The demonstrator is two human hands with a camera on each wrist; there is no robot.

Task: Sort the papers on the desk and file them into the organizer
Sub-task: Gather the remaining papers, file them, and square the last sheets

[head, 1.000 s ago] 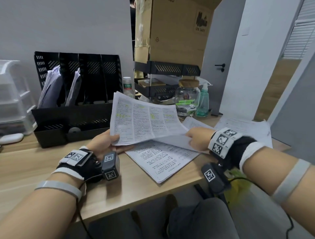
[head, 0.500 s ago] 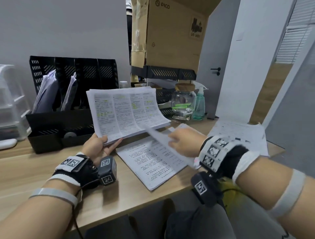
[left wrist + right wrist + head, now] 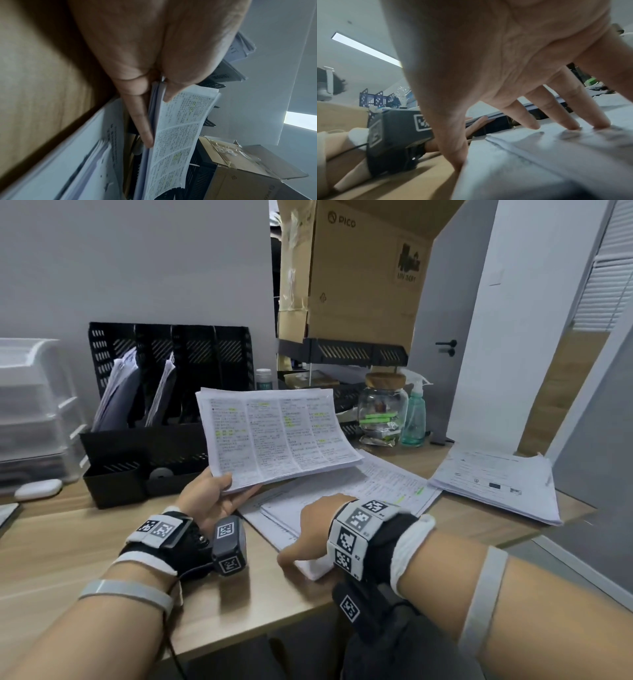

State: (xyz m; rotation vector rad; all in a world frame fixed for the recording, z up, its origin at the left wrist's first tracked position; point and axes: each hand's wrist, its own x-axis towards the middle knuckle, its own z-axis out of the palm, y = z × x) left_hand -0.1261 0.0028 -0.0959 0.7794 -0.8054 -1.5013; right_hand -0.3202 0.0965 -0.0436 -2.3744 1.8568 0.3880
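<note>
My left hand [image 3: 214, 494] holds up a stack of printed sheets with yellow highlights [image 3: 274, 436], thumb on top and fingers beneath; the left wrist view shows the thumb and a finger pinching that stack [image 3: 173, 135] at its corner. My right hand [image 3: 310, 529] lies with straight, spread fingers [image 3: 570, 121] pressed on the papers on the desk [image 3: 342, 491], its thumb at their near edge. The black file organizer [image 3: 164, 419] stands at the back left, with papers in its two left slots. A second paper pile [image 3: 496, 477] lies at the right.
A cardboard box [image 3: 363, 272] sits on black stacked trays [image 3: 346, 354] behind the papers. A glass jar [image 3: 382, 409] and a green spray bottle [image 3: 413, 419] stand beside them. White plastic drawers [image 3: 30, 405] are at the far left. The desk edge [image 3: 274, 625] runs close before me.
The right hand let go of the sheet it was lifting and came down flat on the desk papers, nearer to me. The left hand raised its stack a little and shifted it left.
</note>
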